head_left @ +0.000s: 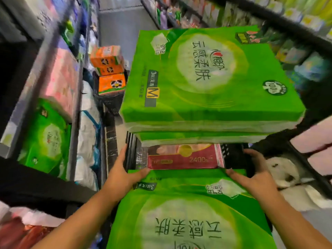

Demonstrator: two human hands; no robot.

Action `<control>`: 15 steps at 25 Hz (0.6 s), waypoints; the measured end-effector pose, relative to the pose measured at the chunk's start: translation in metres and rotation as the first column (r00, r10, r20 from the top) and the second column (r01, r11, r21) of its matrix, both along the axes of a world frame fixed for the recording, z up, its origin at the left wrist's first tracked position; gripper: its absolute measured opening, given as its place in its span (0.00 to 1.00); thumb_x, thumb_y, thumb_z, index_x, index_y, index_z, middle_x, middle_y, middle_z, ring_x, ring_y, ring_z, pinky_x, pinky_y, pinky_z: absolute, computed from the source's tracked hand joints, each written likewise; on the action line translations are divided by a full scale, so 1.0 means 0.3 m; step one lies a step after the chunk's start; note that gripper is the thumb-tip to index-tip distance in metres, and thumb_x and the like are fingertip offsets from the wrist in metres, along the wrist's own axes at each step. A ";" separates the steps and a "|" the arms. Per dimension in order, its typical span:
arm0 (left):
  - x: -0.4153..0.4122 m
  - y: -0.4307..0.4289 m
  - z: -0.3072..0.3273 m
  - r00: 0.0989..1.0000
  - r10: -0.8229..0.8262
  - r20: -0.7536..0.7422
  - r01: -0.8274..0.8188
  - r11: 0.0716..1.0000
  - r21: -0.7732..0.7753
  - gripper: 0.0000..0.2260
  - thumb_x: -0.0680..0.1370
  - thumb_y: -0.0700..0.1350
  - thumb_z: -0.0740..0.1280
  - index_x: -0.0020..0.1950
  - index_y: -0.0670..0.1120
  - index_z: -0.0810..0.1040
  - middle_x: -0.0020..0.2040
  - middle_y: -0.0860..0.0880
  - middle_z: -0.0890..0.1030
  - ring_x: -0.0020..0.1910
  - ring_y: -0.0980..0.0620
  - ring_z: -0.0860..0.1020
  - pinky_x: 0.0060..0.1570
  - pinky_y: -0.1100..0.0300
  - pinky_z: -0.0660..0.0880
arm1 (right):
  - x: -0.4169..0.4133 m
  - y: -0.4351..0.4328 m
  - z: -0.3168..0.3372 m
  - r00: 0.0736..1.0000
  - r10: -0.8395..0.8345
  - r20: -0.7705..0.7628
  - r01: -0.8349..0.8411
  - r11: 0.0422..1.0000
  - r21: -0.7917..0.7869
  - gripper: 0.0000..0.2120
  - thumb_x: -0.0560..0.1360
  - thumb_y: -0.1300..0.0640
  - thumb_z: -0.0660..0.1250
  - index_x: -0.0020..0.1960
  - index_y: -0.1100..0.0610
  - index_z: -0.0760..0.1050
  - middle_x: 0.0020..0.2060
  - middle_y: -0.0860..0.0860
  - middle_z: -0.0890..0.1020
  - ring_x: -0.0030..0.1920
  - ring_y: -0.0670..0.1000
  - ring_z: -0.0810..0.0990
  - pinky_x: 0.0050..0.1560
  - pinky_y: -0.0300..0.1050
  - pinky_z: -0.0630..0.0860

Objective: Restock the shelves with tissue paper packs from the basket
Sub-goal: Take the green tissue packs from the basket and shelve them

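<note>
A large green tissue pack (pixel 188 212) lies closest to me on top of the black basket (pixel 132 151). My left hand (pixel 124 169) grips its far left corner, thumb on top. My right hand (pixel 255 173) grips its far right corner the same way. Beyond it, a red tissue pack (pixel 185 158) lies lower in the basket. Further back, two more green packs (pixel 206 78) are stacked on the basket. On the left shelf (pixel 75 112), another green pack (pixel 45 139) sits beside a pink pack (pixel 61 83).
A second black basket (pixel 111 101) with orange tissue packs (pixel 107 69) stands further down the aisle. White wrapped bundles (pixel 89 137) lie along the foot of the left shelf. Stocked shelves (pixel 269 24) run along the right. A white plush object (pixel 283 171) sits at right.
</note>
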State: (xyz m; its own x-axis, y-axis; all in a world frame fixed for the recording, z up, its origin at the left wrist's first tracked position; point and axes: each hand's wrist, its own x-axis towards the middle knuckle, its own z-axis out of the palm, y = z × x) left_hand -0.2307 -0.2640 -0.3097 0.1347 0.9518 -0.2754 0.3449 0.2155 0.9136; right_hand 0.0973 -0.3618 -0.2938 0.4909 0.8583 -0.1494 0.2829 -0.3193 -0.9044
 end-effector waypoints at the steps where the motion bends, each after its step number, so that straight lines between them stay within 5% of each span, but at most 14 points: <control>1: 0.000 0.102 -0.005 1.000 0.026 0.000 -0.026 1.000 0.009 0.50 0.63 0.51 0.77 0.79 0.55 0.52 0.73 0.56 0.62 0.68 0.60 0.61 0.68 0.60 0.61 | 0.009 0.130 -0.005 1.000 0.023 -0.007 -0.023 1.000 0.006 0.39 0.43 0.27 0.75 0.51 0.33 0.67 0.49 0.40 0.78 0.50 0.41 0.78 0.58 0.39 0.76; 7: -0.043 0.834 -0.019 0.991 0.132 -0.026 -0.132 0.991 0.014 0.50 0.61 0.53 0.77 0.78 0.56 0.53 0.77 0.54 0.59 0.72 0.59 0.59 0.67 0.62 0.60 | 0.008 0.963 -0.036 0.995 0.103 0.003 -0.103 0.994 -0.026 0.40 0.41 0.27 0.76 0.51 0.30 0.68 0.51 0.44 0.79 0.53 0.48 0.80 0.57 0.47 0.75; 11: -0.085 1.287 -0.029 0.993 0.111 -0.048 -0.111 0.994 0.004 0.51 0.62 0.55 0.77 0.78 0.58 0.51 0.77 0.55 0.58 0.72 0.60 0.58 0.70 0.60 0.57 | -0.046 1.428 -0.035 0.994 0.113 0.008 -0.113 0.994 -0.009 0.34 0.59 0.62 0.81 0.59 0.49 0.69 0.54 0.53 0.75 0.60 0.57 0.75 0.56 0.44 0.69; 12: -0.093 1.403 -0.034 0.993 0.104 -0.063 -0.104 0.995 0.008 0.51 0.62 0.55 0.77 0.78 0.58 0.51 0.77 0.56 0.58 0.72 0.60 0.58 0.70 0.60 0.57 | -0.054 1.545 -0.039 0.994 0.111 0.013 -0.111 0.994 -0.011 0.32 0.60 0.63 0.80 0.58 0.47 0.68 0.55 0.53 0.74 0.61 0.56 0.74 0.57 0.44 0.66; 15: -0.092 1.743 -0.046 0.989 0.096 -0.111 -0.098 0.995 -0.017 0.51 0.64 0.54 0.78 0.78 0.58 0.50 0.76 0.57 0.59 0.70 0.62 0.58 0.69 0.62 0.57 | -0.027 1.867 -0.065 0.986 0.162 0.031 -0.161 0.987 -0.018 0.35 0.55 0.41 0.81 0.56 0.41 0.67 0.57 0.48 0.72 0.60 0.49 0.71 0.60 0.45 0.65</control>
State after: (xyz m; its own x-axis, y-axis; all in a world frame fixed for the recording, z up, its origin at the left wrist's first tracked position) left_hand -0.2583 0.2590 -0.3236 0.0098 0.9523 -0.3049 0.4193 0.2729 0.8659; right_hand 0.0892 0.1984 -0.3134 0.3506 0.9245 -0.1498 0.3609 -0.2809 -0.8893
